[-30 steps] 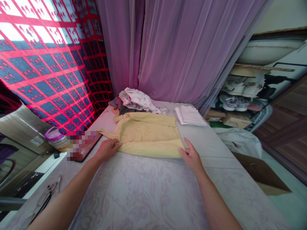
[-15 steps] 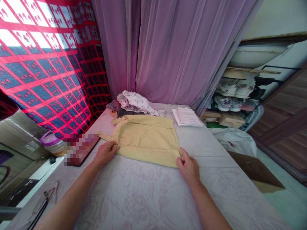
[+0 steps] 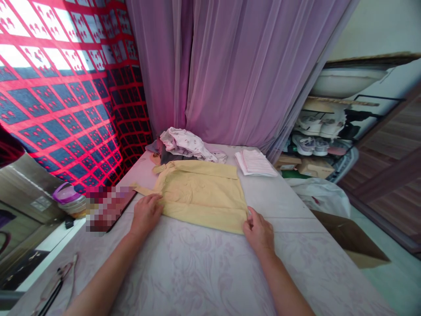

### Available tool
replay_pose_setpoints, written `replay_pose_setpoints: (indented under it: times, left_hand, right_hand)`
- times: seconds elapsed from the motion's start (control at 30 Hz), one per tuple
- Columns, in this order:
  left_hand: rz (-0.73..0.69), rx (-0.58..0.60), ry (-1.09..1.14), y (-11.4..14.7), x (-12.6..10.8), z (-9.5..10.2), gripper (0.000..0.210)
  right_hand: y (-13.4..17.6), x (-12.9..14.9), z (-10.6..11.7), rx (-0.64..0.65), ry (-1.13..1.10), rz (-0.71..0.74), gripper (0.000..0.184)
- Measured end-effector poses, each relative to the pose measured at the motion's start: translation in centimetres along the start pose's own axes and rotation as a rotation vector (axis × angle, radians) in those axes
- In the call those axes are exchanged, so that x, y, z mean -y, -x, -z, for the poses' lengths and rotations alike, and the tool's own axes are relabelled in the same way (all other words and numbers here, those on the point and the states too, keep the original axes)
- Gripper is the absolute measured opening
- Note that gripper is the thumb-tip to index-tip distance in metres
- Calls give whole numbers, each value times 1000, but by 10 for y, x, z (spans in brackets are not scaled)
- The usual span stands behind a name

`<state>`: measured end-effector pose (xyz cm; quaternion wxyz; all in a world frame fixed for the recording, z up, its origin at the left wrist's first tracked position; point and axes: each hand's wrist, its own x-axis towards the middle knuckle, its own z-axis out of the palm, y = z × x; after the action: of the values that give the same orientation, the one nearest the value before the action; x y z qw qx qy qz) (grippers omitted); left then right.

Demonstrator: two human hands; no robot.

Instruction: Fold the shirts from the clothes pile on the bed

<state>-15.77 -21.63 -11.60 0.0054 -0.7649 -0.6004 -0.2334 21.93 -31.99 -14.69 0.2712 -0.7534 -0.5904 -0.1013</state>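
A yellow garment with shoulder straps (image 3: 200, 188) lies flat on the patterned table cover (image 3: 194, 267), its straps pointing left and its far and near sides turned inward in long strips. At the near left corner, by the base of a strap, my left hand (image 3: 146, 213) has its fingers closed on the cloth edge. My right hand (image 3: 259, 228) pinches the near right corner of the hem between thumb and fingers. Part of each corner is hidden under the fingers.
Behind the garment sits a crumpled heap of printed white clothing (image 3: 189, 142). A folded striped white cloth (image 3: 255, 162) lies at the back right. A blurred-out reddish object (image 3: 110, 208) is left of my left hand; glasses (image 3: 55, 281) lie front left. Purple curtains (image 3: 230, 70) hang behind.
My left hand has shifted slightly and its fingers now lie more over the garment's edge. The right hand stays at its corner. The view has tilted a little.
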Motion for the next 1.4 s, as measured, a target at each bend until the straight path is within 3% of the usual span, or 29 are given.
replay_pose_setpoints:
  times: [0.07, 0.13, 0.23, 0.37, 0.5, 0.67, 0.97, 1.1, 1.2, 1.3, 1.4]
  left_hand:
    - [-147, -3, 19, 7, -15, -1, 34]
    - [-310, 90, 30, 13, -36, -5, 40]
    - [-469, 240, 36, 20, -66, -16, 50]
    - [-451, 356, 8, 26, -82, -29, 58]
    - [-351, 371, -40, 30, -72, -31, 60]
    - [-223, 349, -99, 29, -45, -30, 63]
    - [-221, 296, -63, 23, -20, -34, 77]
    - [-240, 277, -7, 20, -15, -23, 72]
    - [-278, 277, 60, 16, -11, -8, 56]
    - [-336, 330, 64, 8, -7, 6, 39]
    - [-358, 407, 18, -1, -4, 13, 40]
  right_hand:
    - [-1, 8, 6, -32, 32, 76, 39]
    - [-3, 21, 10, -2, 6, 183, 39]
    - [-4, 48, 10, 212, -75, 375, 44]
    - [-1, 71, 3, 550, -70, 509, 51]
    - [1, 67, 0, 664, -32, 511, 55]
    - [0, 40, 1, 664, 1, 497, 56]
    - [-1, -15, 10, 613, 65, 417, 64]
    - [-2, -16, 11, 607, 56, 424, 61]
    - [-3, -10, 13, 596, 71, 417, 61]
    - [-3, -3, 16, 556, 90, 415, 57]
    - [-3, -2, 18, 512, 96, 466, 54]
